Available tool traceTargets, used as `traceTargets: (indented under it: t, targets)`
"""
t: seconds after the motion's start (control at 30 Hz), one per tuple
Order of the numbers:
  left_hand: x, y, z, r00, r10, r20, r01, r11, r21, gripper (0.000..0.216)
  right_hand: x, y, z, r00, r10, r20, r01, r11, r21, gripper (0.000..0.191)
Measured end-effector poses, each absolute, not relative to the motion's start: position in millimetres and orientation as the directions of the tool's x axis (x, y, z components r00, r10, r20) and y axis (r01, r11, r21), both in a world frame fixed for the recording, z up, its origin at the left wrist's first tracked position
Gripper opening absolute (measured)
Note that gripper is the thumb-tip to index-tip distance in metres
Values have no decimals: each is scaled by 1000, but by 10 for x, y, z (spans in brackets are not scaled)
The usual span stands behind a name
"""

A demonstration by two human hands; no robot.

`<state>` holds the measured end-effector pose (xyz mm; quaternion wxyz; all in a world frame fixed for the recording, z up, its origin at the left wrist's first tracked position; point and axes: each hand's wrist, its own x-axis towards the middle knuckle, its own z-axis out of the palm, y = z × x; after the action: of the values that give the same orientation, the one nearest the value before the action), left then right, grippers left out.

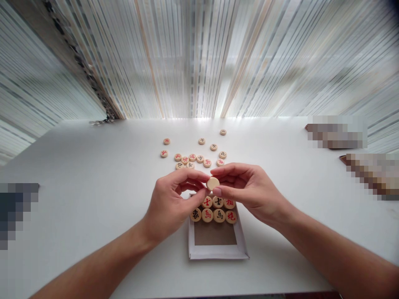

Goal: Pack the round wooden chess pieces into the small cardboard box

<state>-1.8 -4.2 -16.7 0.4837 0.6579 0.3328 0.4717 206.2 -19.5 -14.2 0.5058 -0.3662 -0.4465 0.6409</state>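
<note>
Held piece: a pale wooden xiangqi disc (213,184), its blank face towards the camera, raised above the far part of the box.
Left hand (174,195): thumb and forefinger pinched on the disc's left rim, the other fingers curled behind.
Right hand (254,187): thumb tip pressed on the disc's lower right, forefinger at its upper rim; both hands meet around it.
Box: a shallow, open white cardboard tray (218,252), its near wall and right wall in view; the left hand covers part of the far left corner.
Boxed pieces: two rows of xiangqi pieces (213,215), characters up, red and black mixed, set close together; the near row reaches almost from wall to wall.
Tray floor: brown cardboard (215,234) shows between the near row and the near wall.
Loose pieces: scattered xiangqi pieces (192,157) lie beyond the hands, some bunched, others apart.
Tabletop: white surface (124,166) runs wide to both sides of the pieces, with a strip between tray and near edge.
Far edge: a striped string curtain (199,62) hangs along it.
Sides: pixelated objects at right (330,139) and left (15,207), well apart from the tray.
</note>
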Motion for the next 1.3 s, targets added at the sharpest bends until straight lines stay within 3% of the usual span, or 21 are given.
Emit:
traceTargets:
  t: [0.17, 0.47, 0.8, 1.3]
  targets:
    - [-15, -50, -148, 381, 898, 222, -74, -210, 975, 24, 2065, -205, -127, -239, 971, -18, -310, -94, -946, 33]
    - [-17, -56, -159, 384, 855, 348, 6, -379, 925, 19, 2061, -204, -100, -201, 977, -77, -215, -121, -969, 28]
    - [-3, -26, -44, 446, 883, 148, -176, -75, 982, 18, 2069, -204, -103, -245, 966, -80, -249, -142, -958, 14]
    - [4, -47, -49, 419, 902, 106, -137, -53, 989, 23, 2058, -212, -90, -210, 973, -94, -250, -147, -957, 27]
